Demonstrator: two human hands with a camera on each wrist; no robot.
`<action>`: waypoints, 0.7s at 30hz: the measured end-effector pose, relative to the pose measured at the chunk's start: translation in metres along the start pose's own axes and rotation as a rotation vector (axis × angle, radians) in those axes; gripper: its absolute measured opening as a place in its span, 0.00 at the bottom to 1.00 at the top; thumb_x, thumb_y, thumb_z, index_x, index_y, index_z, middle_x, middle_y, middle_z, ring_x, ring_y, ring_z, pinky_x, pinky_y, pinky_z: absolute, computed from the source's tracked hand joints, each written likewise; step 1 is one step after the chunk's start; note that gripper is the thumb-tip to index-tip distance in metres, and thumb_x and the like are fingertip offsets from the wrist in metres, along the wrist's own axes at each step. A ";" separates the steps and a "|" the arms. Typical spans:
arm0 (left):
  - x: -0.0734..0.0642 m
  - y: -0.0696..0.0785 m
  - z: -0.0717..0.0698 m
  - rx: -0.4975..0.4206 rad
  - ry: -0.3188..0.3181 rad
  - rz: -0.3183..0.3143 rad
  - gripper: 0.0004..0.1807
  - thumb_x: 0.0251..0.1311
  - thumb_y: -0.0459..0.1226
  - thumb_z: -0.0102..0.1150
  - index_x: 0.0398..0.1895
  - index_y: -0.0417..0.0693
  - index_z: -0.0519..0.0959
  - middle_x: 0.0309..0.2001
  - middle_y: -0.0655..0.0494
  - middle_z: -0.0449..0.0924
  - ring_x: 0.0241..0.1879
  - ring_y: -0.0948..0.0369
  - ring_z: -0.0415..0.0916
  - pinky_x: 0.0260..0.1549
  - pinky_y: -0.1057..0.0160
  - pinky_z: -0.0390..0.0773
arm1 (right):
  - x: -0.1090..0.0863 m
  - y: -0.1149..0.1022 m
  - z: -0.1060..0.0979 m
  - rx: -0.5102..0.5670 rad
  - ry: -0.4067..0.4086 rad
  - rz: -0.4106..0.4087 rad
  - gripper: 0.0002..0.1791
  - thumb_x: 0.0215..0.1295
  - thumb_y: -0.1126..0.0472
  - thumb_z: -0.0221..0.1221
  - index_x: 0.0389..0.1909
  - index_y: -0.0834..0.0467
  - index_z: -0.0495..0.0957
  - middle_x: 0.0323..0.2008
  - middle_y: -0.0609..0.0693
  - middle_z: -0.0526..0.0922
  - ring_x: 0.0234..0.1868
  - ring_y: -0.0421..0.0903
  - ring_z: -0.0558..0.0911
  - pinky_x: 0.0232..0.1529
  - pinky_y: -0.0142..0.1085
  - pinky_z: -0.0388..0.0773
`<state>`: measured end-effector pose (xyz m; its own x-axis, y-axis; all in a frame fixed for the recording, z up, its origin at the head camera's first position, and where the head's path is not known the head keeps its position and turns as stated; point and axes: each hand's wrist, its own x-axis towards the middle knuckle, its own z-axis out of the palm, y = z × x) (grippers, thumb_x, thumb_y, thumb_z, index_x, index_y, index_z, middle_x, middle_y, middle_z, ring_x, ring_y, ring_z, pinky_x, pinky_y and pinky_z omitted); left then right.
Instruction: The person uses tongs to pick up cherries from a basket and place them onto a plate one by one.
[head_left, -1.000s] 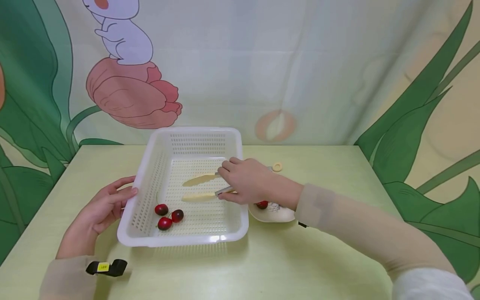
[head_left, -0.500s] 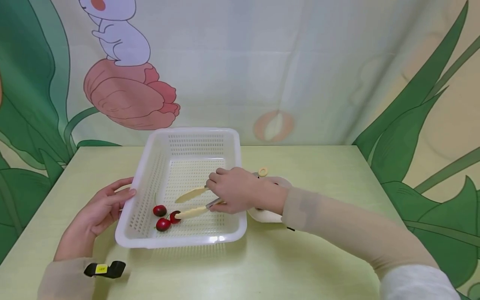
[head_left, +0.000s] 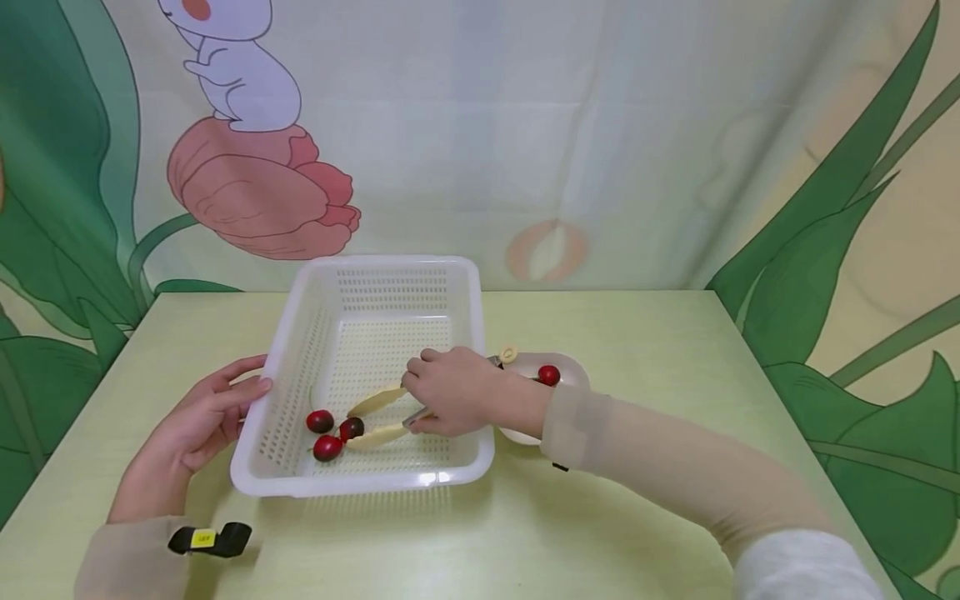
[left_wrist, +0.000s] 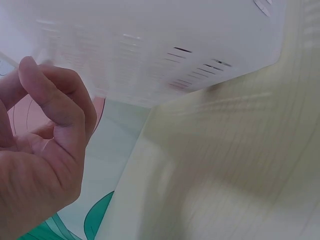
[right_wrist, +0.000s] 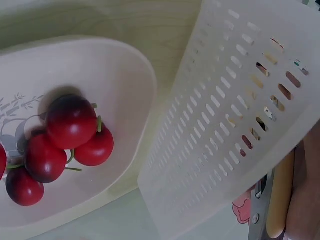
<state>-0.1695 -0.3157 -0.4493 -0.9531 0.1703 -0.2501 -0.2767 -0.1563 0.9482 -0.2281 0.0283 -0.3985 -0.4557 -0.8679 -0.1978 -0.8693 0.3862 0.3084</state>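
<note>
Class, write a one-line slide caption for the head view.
Right hand holds tongs beside three cherries inside a white perforated basket; left hand touches its rim.

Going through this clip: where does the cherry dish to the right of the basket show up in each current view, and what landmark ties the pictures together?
Head: dish right of center, partly hidden by the right arm.
Left wrist: not in it.
Right wrist: dish at the left, cut off by the picture's edge, holding cherries.
Shared landmark: the white basket, across the top in left wrist and at the right in right wrist.
</note>
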 end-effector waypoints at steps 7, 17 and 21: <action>0.000 -0.001 -0.002 0.000 -0.003 -0.005 0.19 0.76 0.37 0.55 0.64 0.64 0.66 0.52 0.67 0.83 0.47 0.59 0.86 0.46 0.56 0.84 | 0.001 -0.003 0.002 -0.007 0.001 0.007 0.34 0.74 0.31 0.49 0.62 0.54 0.76 0.48 0.44 0.78 0.46 0.42 0.76 0.30 0.33 0.79; 0.000 0.000 0.000 -0.006 0.007 -0.016 0.20 0.76 0.37 0.56 0.64 0.65 0.66 0.52 0.68 0.83 0.47 0.60 0.86 0.46 0.55 0.84 | 0.001 -0.007 0.002 -0.044 0.024 0.007 0.31 0.75 0.31 0.49 0.58 0.54 0.76 0.44 0.43 0.77 0.43 0.41 0.75 0.28 0.31 0.78; -0.001 0.001 0.000 -0.009 0.006 -0.016 0.19 0.76 0.37 0.56 0.64 0.65 0.67 0.52 0.67 0.83 0.47 0.59 0.86 0.45 0.55 0.84 | 0.000 -0.007 0.001 -0.016 0.010 0.020 0.31 0.75 0.32 0.49 0.59 0.54 0.76 0.45 0.43 0.77 0.44 0.41 0.75 0.28 0.31 0.77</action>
<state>-0.1691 -0.3158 -0.4487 -0.9491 0.1675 -0.2667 -0.2934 -0.1625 0.9421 -0.2227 0.0260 -0.4016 -0.4710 -0.8631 -0.1825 -0.8569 0.3984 0.3272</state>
